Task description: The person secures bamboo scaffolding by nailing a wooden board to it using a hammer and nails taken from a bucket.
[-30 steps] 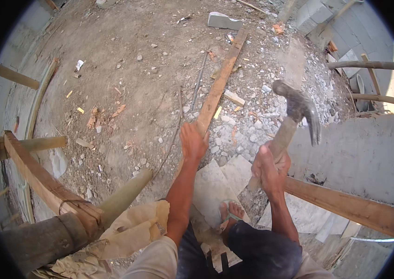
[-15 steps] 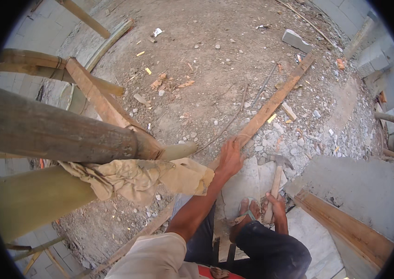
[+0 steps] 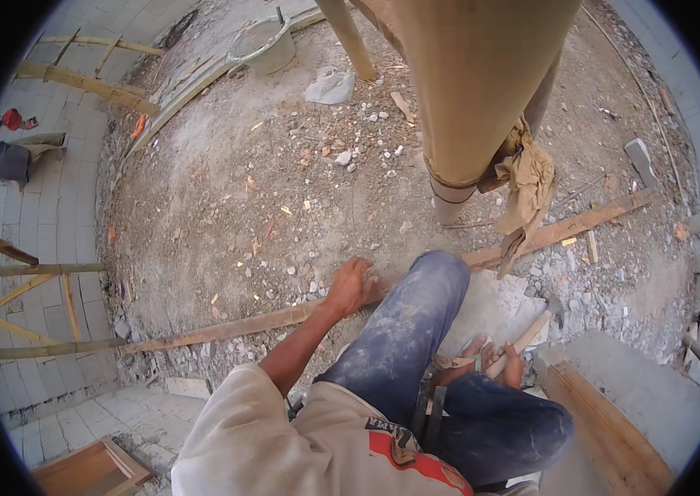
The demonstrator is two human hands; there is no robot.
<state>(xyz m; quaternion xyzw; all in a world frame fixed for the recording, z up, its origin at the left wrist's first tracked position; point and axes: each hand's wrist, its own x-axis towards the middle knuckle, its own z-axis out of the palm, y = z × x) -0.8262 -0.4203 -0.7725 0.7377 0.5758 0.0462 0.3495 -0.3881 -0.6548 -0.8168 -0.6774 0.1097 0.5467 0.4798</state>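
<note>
1. Left hand (image 3: pixel 350 285) at frame centre, palm down, fingers spread over the long wooden plank (image 3: pixel 226 329) that runs from lower left up to the right edge; hand presses on it, not gripping round it
2. Right hand (image 3: pixel 505 362) lower right of centre, closed round the wooden handle of a hammer (image 3: pixel 532 329); hammer head sits low, just above the rubble, up-right of the hand
3. Step in hand, as a judgement: steadying the plank with the hammer held low, between blows; the next move calls for keeping the plank pinned and lifting the hammer clear of the bent knee (image 3: pixel 441 277)
4. What the hammer is aimed at is hidden by the leg, possibly a nail, cannot tell
5. Thick bamboo post (image 3: pixel 474 83) hangs down from the top centre, tan cloth (image 3: pixel 528 186) tied round its lower end
6. Containers: grey bucket (image 3: pixel 263 45) at top, left of centre, on the dirt; contents too small to read. Wooden box (image 3: pixel 90 471) at lower left, only partly in view, inside looks bare
7. White bag (image 3: pixel 329 85) lies just right of the bucket
</note>
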